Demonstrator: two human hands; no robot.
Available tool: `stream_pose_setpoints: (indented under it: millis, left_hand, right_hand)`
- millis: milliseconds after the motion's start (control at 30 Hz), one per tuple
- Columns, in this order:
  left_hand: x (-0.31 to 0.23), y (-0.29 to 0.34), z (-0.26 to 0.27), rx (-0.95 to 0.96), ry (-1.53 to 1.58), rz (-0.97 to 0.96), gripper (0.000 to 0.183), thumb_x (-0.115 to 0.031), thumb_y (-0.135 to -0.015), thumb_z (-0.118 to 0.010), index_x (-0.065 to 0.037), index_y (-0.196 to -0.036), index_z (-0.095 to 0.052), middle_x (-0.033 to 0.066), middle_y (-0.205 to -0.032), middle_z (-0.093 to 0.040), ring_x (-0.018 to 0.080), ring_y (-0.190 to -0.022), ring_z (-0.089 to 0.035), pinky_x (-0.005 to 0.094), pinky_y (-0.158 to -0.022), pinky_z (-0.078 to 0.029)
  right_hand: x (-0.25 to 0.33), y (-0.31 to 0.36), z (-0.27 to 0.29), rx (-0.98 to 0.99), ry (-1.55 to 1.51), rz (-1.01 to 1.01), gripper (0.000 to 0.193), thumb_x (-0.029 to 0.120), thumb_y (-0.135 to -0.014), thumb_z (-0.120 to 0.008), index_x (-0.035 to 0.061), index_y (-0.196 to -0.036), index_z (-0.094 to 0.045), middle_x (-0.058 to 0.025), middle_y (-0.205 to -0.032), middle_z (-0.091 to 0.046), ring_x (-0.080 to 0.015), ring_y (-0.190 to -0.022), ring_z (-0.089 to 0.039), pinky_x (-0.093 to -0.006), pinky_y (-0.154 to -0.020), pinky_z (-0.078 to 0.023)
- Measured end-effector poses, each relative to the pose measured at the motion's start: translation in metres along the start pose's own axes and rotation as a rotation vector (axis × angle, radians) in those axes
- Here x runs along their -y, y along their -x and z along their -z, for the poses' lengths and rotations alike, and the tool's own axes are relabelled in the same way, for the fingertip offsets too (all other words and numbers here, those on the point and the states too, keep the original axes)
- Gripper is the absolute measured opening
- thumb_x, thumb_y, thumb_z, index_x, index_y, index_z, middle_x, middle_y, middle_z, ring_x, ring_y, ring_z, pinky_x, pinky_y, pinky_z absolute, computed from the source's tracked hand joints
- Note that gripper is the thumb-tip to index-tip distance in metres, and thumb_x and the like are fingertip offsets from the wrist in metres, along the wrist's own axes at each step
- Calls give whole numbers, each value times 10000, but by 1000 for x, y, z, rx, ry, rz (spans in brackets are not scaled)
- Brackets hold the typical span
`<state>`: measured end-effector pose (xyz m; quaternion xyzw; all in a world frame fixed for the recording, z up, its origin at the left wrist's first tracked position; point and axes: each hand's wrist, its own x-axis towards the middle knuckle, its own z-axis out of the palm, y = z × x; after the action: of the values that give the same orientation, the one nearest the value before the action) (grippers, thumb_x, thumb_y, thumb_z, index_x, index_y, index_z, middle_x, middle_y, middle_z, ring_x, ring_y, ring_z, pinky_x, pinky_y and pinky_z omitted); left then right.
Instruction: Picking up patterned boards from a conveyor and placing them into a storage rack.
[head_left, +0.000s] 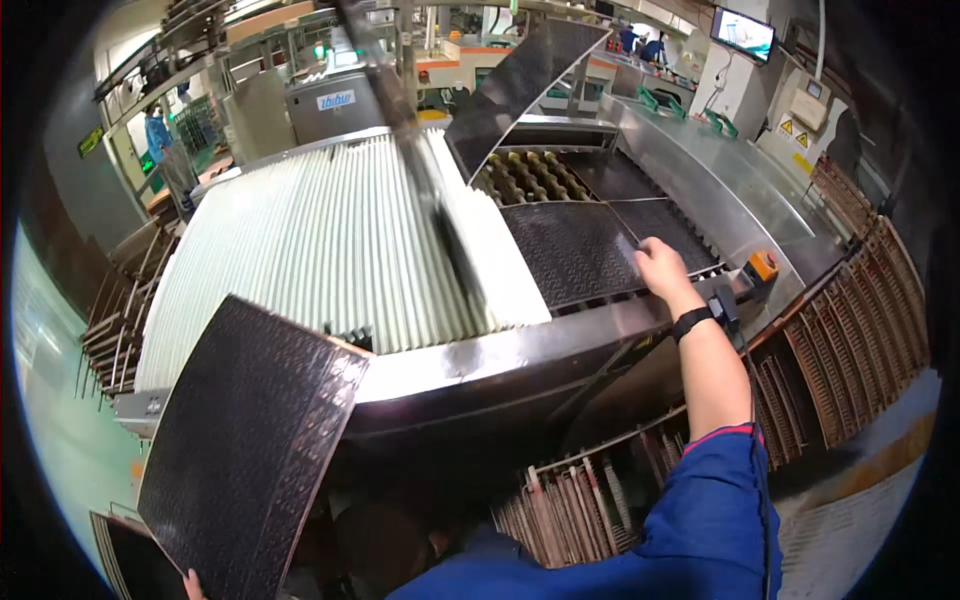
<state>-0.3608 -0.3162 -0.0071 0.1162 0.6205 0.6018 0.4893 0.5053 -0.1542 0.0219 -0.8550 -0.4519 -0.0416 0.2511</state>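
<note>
Pinches black textured rectangular panel (pixel 250 440) by edge in left hand (pixel 194 584), probably sparing its face; curls right hand (pixel 660 266) beside flat black sheet (pixel 568 248), cannot tell if gripping.

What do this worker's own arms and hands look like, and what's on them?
The right hand wears no glove; a black band circles its wrist. The right arm has a short blue sleeve with red-pink trim, and a thin dark cable runs beside it. Of the left hand only bare fingertips show.
</note>
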Motion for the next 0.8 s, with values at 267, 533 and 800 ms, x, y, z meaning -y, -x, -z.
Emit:
stream_pose_setpoints:
  millis: [267,533,800]
  left_hand:
    - [-7,5,-59,-247,-203,21,608,-460,-1011,-586,7,-1400,-563,179,-1406,-600,366,-1236,-590,483,-1015,-517]
    - [-7,-6,-93,-285,-295,40,600,-450,-1013,-588,14,-1393,-567,179,-1402,-603,363,-1240,-588,481,-1020,-511]
    - [-9,-13,-90,-265,-323,43,591,-439,-1015,-591,21,-1385,-572,180,-1399,-606,359,-1244,-585,479,-1026,-506]
  right_hand:
    - [-110,-96,-27,292,336,-219,510,225,-904,-615,-29,-1344,-581,-308,-1335,-617,-426,-1280,-583,-470,-1087,-467]
    - [-117,-111,-39,608,404,-307,603,233,-910,-628,5,-1458,-519,-243,-1441,-580,-380,-1357,-544,-441,-1132,-433]
    - [-74,-79,-39,715,370,90,532,199,-905,-625,11,-1398,-562,-255,-1337,-638,-406,-1265,-599,-465,-1071,-478]
